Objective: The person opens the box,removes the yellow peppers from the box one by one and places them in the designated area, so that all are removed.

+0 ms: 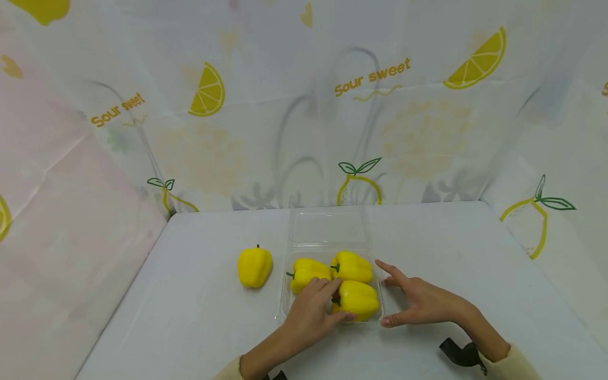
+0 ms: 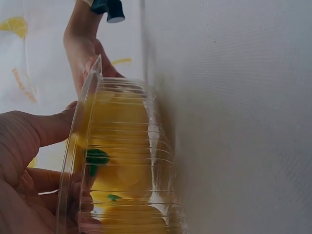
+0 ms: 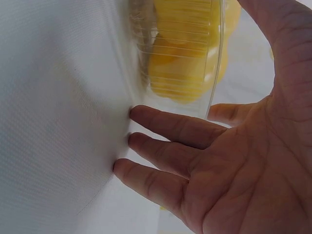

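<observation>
A clear plastic clamshell box (image 1: 283, 303) lies on the table with its lid opened away from me. Inside are three yellow bell peppers: one at the left (image 1: 309, 272), one at the back right (image 1: 352, 266) and one at the front right (image 1: 358, 301). My left hand (image 1: 309, 311) reaches over the box's front left and holds the stem end of the front pepper between thumb and fingers. Through the ribbed wall the left wrist view shows a green stem (image 2: 97, 157). My right hand (image 1: 423, 301) is spread beside the box's right wall, its fingertips (image 3: 141, 114) on the tabletop.
A fourth yellow bell pepper (image 1: 255, 267) stands on the white table to the left of the box, stem upward. The transparent lid (image 1: 328, 228) lies back toward the rear edge. Printed curtains (image 1: 294, 132) enclose the table behind and at the sides.
</observation>
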A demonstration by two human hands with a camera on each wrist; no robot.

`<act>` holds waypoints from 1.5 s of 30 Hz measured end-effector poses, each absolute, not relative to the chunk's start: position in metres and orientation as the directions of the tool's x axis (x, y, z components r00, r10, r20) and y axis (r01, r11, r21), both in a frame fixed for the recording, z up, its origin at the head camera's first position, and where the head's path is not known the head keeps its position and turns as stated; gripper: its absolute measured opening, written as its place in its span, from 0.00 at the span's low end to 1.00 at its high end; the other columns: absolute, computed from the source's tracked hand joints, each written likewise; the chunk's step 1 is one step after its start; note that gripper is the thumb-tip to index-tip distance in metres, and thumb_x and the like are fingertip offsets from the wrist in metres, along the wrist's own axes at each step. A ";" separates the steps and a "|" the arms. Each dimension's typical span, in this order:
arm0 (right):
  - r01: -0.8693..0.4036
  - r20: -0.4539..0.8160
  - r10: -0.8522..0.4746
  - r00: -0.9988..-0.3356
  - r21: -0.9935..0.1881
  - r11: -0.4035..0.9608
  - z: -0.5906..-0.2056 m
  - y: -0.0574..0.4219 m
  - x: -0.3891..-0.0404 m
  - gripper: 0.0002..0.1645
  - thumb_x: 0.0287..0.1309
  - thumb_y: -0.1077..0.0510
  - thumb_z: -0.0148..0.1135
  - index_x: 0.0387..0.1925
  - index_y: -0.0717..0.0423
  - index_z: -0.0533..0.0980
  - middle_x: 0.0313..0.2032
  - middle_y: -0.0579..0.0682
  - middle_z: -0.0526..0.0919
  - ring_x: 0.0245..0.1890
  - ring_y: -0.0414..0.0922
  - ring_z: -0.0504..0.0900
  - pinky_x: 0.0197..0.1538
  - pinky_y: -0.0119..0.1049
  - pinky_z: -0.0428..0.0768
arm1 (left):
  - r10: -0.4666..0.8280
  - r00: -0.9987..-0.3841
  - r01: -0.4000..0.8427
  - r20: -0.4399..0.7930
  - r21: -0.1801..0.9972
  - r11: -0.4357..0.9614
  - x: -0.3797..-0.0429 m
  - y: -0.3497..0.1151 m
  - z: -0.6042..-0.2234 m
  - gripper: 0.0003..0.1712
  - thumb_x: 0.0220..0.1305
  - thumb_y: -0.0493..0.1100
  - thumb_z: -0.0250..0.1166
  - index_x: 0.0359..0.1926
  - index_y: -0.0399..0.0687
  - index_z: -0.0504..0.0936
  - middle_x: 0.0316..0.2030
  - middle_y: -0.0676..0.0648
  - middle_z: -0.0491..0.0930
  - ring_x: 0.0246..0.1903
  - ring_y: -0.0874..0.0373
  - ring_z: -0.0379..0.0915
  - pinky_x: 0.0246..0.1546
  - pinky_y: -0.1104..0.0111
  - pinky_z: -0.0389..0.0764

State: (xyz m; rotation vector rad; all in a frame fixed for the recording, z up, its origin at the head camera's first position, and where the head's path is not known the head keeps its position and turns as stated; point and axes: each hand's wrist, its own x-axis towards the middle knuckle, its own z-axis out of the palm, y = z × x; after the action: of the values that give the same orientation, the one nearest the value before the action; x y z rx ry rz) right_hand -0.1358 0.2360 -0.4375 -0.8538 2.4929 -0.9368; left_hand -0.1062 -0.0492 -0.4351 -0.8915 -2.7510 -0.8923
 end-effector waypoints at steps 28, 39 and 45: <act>-0.404 -0.115 -0.642 -0.758 -0.690 0.601 -0.433 0.235 -0.136 0.67 0.52 0.35 0.71 0.77 0.51 0.40 0.60 0.66 0.74 0.61 0.62 0.71 0.59 0.66 0.66 | 0.448 -0.879 0.399 0.162 0.765 0.505 -0.115 -0.061 -0.428 0.36 0.58 0.60 0.70 0.60 0.42 0.78 0.36 0.59 0.75 0.34 0.62 0.70 0.37 0.71 0.75; -0.412 -0.107 -0.644 -0.757 -0.688 0.598 -0.437 0.235 -0.137 0.68 0.51 0.34 0.71 0.78 0.51 0.39 0.60 0.65 0.74 0.61 0.61 0.71 0.59 0.65 0.66 | 0.428 -0.880 0.409 0.206 0.788 0.460 -0.110 -0.070 -0.423 0.34 0.56 0.61 0.71 0.57 0.46 0.79 0.36 0.59 0.75 0.35 0.58 0.71 0.38 0.70 0.75; -0.404 -0.114 -0.641 -0.759 -0.689 0.601 -0.437 0.235 -0.136 0.68 0.51 0.34 0.71 0.78 0.50 0.39 0.60 0.64 0.74 0.62 0.61 0.71 0.59 0.66 0.65 | 0.390 -0.888 0.415 0.242 0.787 0.457 -0.107 -0.078 -0.421 0.33 0.53 0.61 0.73 0.56 0.48 0.80 0.35 0.60 0.75 0.35 0.60 0.70 0.38 0.68 0.75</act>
State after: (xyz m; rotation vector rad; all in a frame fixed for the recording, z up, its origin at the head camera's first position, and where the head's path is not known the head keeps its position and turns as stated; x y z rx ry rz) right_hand -0.1362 0.2354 -0.4369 -0.8427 2.4805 -0.9405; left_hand -0.1066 -0.0779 -0.4209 -0.7346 -2.6581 -1.4476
